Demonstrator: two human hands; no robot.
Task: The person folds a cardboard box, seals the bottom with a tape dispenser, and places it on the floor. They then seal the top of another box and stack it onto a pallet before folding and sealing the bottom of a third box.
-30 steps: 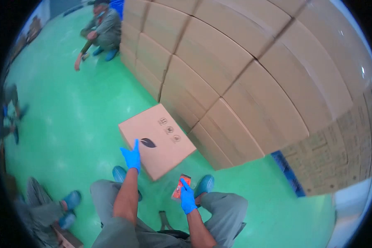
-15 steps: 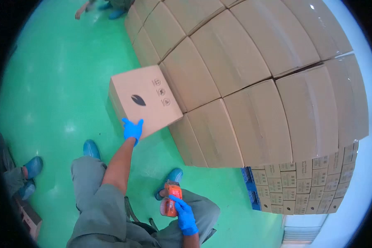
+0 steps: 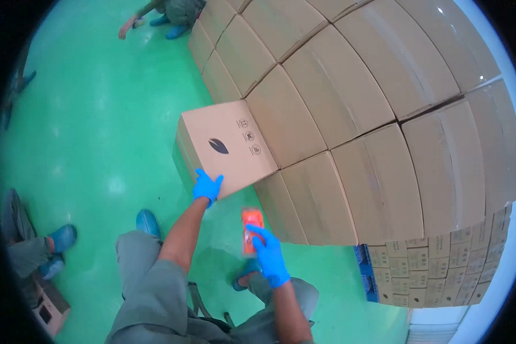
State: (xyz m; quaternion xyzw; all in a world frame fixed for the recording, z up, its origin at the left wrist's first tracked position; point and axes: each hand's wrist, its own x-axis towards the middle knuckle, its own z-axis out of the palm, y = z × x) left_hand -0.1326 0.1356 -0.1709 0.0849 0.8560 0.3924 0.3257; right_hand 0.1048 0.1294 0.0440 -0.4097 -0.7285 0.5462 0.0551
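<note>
A cardboard box [image 3: 235,129] with a black leaf mark and printed handling symbols lies against the tall stack. My left hand [image 3: 208,186], in a blue glove, rests at its near corner with fingers spread, touching the box. Below and to the right, my right hand [image 3: 271,258], also blue-gloved, is wrapped round an orange tape dispenser [image 3: 251,229]. The dispenser is blurred by motion and hangs in the air, apart from the box. Part of it is hidden by my fingers.
A tall stack of cardboard boxes [image 3: 378,166] fills the right side. Beyond it, smaller cartons [image 3: 430,266] stand on a blue pallet [image 3: 370,275]. Co-workers' legs [image 3: 28,246] show at left, another crouching person [image 3: 178,14] at top. A box [image 3: 51,309] lies lower left.
My right hand has raised the tape dispenser up toward the box. My left hand stays at the box corner. The whole view has shifted, with things appearing further right and lower.
</note>
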